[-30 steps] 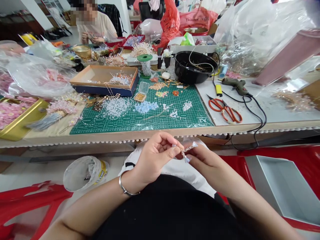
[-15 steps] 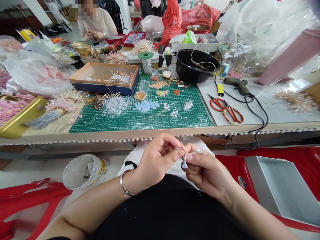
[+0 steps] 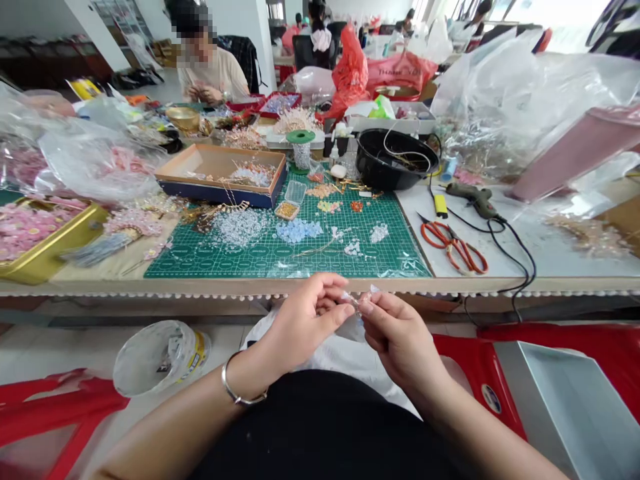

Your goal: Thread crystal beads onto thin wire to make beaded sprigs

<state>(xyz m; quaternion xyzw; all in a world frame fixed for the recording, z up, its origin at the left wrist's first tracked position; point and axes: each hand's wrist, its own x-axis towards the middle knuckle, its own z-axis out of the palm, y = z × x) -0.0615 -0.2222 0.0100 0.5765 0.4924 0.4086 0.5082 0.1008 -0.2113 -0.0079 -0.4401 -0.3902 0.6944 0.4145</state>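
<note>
In front of my lap, below the table edge, both hands meet around a small beaded wire sprig point(image 3: 357, 302) with pale, clear and bluish beads. My right hand point(image 3: 403, 333) pinches it between thumb and forefinger. Thumb and curled fingers of my left hand point(image 3: 300, 327) close on its other end, which they partly hide. On the green cutting mat point(image 3: 230, 265) lie blue flower beads point(image 3: 299, 231), clear beads point(image 3: 241, 228), a small box of gold beads point(image 3: 287, 211) and a thin wire stem with pale petals point(image 3: 336, 233).
Red-handled pliers point(image 3: 453, 250) and a glue gun point(image 3: 475, 198) with black cables lie on the right. Behind the mat stand a shallow box point(image 3: 215, 190) and a black basin point(image 3: 393, 175). A white bucket point(image 3: 145, 360) is low left. Across the table sits another person point(image 3: 215, 70).
The view has tilted up a little. My hands have turned the sprig, so the blue flower bead that hung below my fingers now shows less. My left fingers have loosened slightly.
</note>
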